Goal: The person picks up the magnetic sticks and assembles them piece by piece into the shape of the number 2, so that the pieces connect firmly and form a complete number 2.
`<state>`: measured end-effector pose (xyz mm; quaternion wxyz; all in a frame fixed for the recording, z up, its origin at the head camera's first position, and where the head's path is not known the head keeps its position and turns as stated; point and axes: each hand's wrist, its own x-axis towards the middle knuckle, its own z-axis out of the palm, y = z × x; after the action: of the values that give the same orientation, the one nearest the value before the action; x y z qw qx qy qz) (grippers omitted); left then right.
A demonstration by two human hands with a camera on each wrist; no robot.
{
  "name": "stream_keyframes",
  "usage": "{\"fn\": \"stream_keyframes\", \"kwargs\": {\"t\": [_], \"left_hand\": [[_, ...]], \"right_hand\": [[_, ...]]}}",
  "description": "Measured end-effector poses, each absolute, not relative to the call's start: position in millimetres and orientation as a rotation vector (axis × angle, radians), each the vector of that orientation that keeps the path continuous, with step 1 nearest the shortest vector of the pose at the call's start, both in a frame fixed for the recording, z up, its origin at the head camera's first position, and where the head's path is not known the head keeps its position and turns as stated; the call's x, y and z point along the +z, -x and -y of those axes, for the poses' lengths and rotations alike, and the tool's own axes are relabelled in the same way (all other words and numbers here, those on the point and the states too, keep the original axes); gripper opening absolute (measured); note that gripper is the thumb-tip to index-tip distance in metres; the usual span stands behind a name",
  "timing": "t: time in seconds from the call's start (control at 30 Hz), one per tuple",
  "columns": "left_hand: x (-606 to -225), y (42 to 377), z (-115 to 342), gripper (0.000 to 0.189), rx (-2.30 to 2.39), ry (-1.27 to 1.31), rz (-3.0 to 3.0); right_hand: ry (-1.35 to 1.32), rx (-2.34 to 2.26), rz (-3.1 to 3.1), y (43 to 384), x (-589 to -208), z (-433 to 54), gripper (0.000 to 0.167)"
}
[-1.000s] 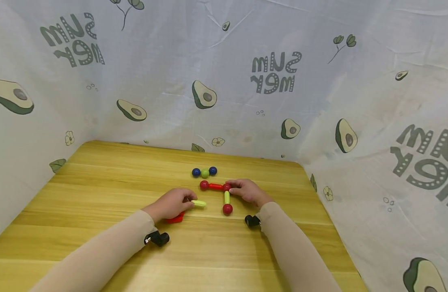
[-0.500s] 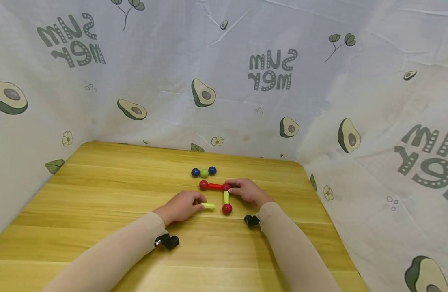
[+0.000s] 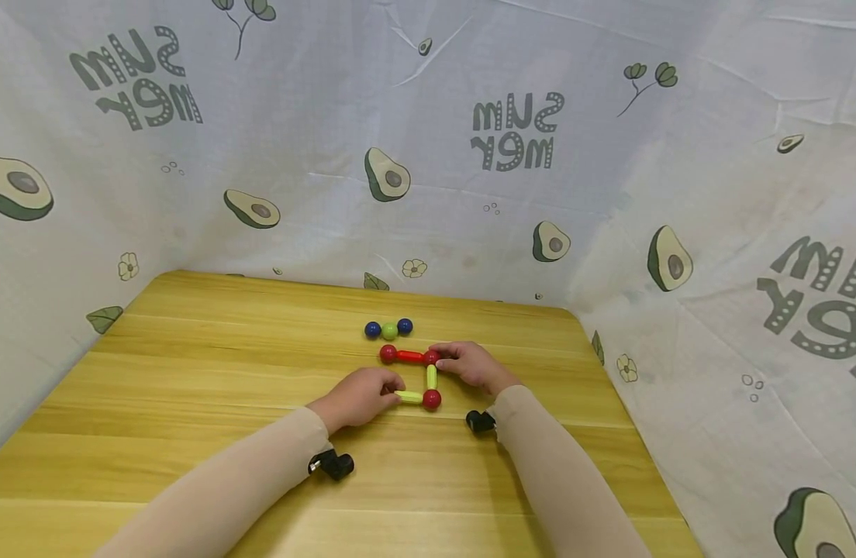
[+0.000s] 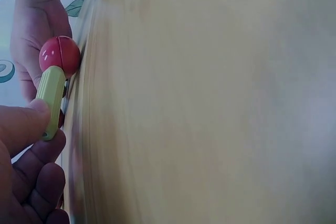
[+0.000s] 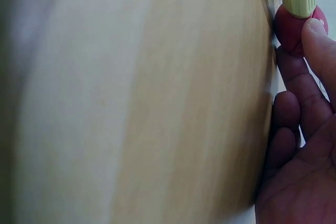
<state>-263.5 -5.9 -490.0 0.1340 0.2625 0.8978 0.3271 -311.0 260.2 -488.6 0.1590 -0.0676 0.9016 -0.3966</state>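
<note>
In the head view my left hand (image 3: 361, 397) pinches a yellow-green ribbed rod (image 4: 52, 90) between thumb and fingers. The rod's far end meets the near red ball (image 3: 431, 399). My right hand (image 3: 474, 367) holds another red ball (image 5: 290, 28) between thumb and fingertip. From that ball a second yellow-green rod (image 3: 431, 377) runs toward me to the near ball, and a red rod (image 3: 410, 356) runs left to a third red ball (image 3: 388, 353). Together these pieces form an angular open shape lying on the table.
Behind the shape, two blue balls (image 3: 373, 330) flank a green ball (image 3: 389, 332) in a short row. The wooden table (image 3: 212, 349) is bordered at the back and sides by a hanging printed cloth (image 3: 316, 116). Small black cameras (image 3: 480, 421) sit at both wrists.
My left hand has moved right with its yellow-green rod, bringing the rod's end to the near red ball. Red pieces seen beneath that hand are now hidden. My right hand stays in place.
</note>
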Motion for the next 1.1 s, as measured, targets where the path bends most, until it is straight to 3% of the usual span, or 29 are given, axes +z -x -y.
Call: {"fn": "stream_keyframes", "kwargs": {"t": [0.8, 1.1], "left_hand": [[-493.3, 269.5, -3.1, 0.014, 0.982, -0.731, -2.591], [-492.7, 269.7, -3.3, 0.013, 0.966, -0.759, -2.618]], "right_hand": [[0.205, -1.15, -2.57, 326.4, -494.3, -266.8, 0.041], [0.24, -1.082, -2.613, 326.4, -491.8, -272.8, 0.048]]}}
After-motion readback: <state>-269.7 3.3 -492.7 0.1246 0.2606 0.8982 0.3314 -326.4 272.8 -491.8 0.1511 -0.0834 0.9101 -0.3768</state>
